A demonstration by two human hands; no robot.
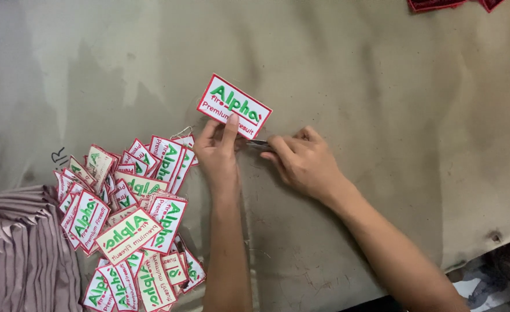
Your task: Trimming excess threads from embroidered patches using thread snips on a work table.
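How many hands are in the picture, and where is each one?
2. The left hand presses a white patch with a red border onto the table. The right hand is beside it, holding a small metal tool at the patch's lower edge.

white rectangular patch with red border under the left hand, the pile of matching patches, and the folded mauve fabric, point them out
white rectangular red-bordered patch (232,104), head view, its upper middle
pile of matching patches (129,226), head view, a front patch
folded mauve fabric (18,254), head view, stack's middle
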